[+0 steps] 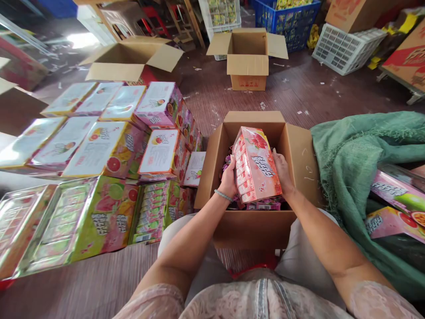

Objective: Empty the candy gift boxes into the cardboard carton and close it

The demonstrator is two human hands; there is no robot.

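Between my two hands is a pink and red candy display box (pixel 260 166) with fruit pictures and a row of small packs showing on its left side. My left hand (pixel 229 179) grips its left edge, and a bracelet circles that wrist. On the opposite edge, my right hand (pixel 282 170) is closed against the box, its fingers partly hidden. The box is tilted above an open cardboard carton (pixel 254 228) set between my knees. Small purple packets (pixel 264 205) lie inside that carton, mostly covered by the held box.
Stacked fruit-printed boxes (pixel 102 146) fill the left side. To the right, a green woven sack (pixel 352 155) holds flattened printed packaging (pixel 392 188). Ahead stand an open carton (pixel 249 64), another open carton (pixel 129 57), a blue crate (pixel 288 26) and a white crate (pixel 345 46).
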